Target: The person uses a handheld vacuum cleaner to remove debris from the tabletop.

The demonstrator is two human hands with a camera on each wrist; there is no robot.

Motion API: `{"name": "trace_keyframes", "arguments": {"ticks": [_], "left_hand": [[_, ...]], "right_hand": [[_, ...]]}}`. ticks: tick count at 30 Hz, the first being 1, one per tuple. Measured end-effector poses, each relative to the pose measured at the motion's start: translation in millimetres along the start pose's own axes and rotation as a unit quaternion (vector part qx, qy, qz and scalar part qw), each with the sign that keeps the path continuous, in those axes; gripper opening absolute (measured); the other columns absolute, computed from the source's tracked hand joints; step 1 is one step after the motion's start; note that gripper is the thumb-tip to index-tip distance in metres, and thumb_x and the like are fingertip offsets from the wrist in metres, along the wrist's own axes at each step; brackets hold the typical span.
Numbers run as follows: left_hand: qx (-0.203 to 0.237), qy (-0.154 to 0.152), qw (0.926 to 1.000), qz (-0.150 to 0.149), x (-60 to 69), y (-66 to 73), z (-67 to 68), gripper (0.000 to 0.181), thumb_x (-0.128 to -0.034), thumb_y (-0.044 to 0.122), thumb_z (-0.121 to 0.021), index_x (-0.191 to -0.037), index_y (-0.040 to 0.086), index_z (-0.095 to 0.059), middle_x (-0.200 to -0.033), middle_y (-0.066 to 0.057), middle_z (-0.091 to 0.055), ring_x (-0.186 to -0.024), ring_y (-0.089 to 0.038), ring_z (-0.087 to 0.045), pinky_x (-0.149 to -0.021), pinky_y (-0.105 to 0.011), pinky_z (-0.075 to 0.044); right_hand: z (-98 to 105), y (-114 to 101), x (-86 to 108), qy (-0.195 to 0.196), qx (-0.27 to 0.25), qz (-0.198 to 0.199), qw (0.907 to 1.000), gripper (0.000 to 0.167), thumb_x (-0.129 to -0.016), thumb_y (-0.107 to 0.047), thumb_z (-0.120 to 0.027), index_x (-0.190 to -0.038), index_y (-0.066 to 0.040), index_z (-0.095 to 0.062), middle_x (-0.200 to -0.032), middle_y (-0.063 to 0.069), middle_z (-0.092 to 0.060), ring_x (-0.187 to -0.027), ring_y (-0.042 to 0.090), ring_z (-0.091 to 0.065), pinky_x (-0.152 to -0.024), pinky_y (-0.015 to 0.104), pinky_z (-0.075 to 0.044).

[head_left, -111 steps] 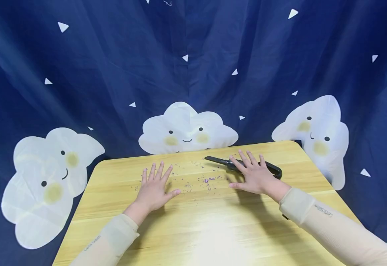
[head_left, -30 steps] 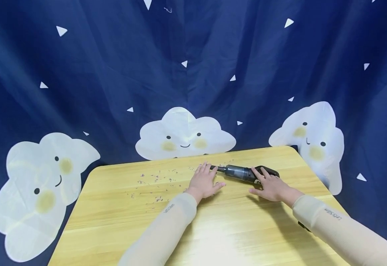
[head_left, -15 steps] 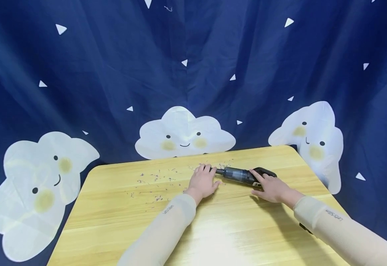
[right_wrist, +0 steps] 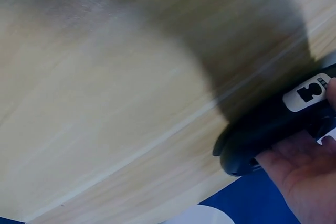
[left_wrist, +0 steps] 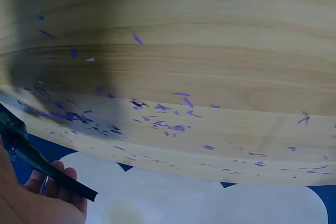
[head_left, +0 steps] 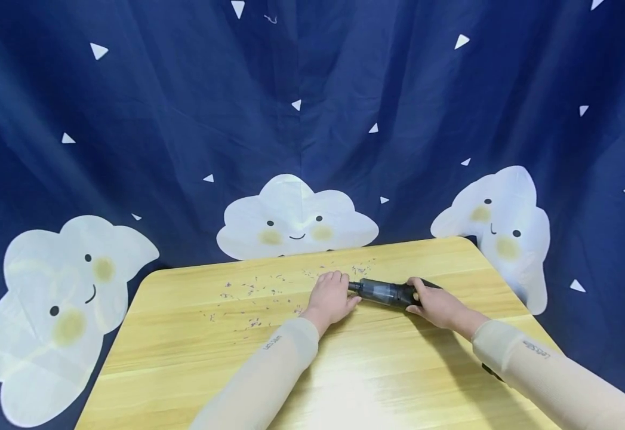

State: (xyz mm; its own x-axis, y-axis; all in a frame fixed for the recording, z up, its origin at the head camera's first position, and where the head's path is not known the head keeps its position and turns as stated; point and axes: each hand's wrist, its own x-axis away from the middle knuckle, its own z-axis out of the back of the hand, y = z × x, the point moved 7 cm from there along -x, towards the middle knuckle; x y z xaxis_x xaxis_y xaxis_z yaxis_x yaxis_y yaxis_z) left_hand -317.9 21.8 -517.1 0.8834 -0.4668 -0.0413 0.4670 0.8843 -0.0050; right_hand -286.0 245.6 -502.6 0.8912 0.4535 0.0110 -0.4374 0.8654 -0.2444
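A black handheld vacuum with a clear grey section lies across both hands near the table's far side. My left hand holds its narrow nozzle; in the left wrist view the dark nozzle crosses the curled fingers of that hand. At the other end, my right hand grips the handle. The right wrist view shows the black body with a light label, the fingers of my right hand passing through the handle loop. Purple shreds are scattered left of and behind the hands.
The wooden table has a rounded far edge, and a dark blue curtain with white clouds and triangles hangs behind it. More purple shreds spread over the wood in the left wrist view.
From lying loosely spread, the right hand's fingers have closed around the handle. The left hand came rightward to the nozzle and curled round it. The vacuum's body has shifted slightly toward the near side.
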Motion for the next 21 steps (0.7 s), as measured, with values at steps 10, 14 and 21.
{"name": "trace_keyframes", "arguments": {"ticks": [10, 14, 21], "left_hand": [[-0.017, -0.021, 0.9996, -0.002, 3.2, 9.6, -3.7, 0.066, -0.099, 0.069, -0.034, -0.147, 0.025, -0.048, -0.13, -0.005, -0.059, -0.121, -0.023, -0.051, -0.11, -0.042, -0.036], [-0.01, -0.025, 0.9996, -0.012, 3.7, 17.3, -4.5, 0.072, -0.0988, 0.069, -0.034, -0.145, 0.016, -0.048, -0.132, -0.006, -0.058, -0.125, -0.023, -0.051, -0.113, -0.04, -0.036], [-0.015, -0.026, 0.9995, -0.006, 2.7, 23.4, -11.8, 0.078, -0.0981, 0.071, -0.032, -0.148, 0.011, -0.043, -0.137, -0.008, -0.057, -0.127, -0.024, -0.051, -0.112, -0.039, -0.036]], "right_hand": [[-8.1, 0.4, 3.1, -0.021, 0.05, -0.005, 0.9985, 0.039, -0.1, -0.034, -0.063, -0.112, 0.003, -0.06, -0.102, 0.018, -0.067, -0.097, 0.036, -0.066, -0.085, 0.052, -0.054], [-11.9, 0.9, 3.6, -0.046, 0.045, -0.007, 0.9979, 0.042, -0.102, -0.034, -0.058, -0.117, 0.005, -0.058, -0.107, 0.022, -0.065, -0.104, 0.041, -0.063, -0.089, 0.055, -0.051], [-17.6, -0.8, 3.3, -0.078, 0.043, 0.011, 0.996, 0.051, -0.106, -0.036, -0.049, -0.128, 0.01, -0.052, -0.12, 0.029, -0.06, -0.116, 0.048, -0.056, -0.099, 0.059, -0.046]]}}
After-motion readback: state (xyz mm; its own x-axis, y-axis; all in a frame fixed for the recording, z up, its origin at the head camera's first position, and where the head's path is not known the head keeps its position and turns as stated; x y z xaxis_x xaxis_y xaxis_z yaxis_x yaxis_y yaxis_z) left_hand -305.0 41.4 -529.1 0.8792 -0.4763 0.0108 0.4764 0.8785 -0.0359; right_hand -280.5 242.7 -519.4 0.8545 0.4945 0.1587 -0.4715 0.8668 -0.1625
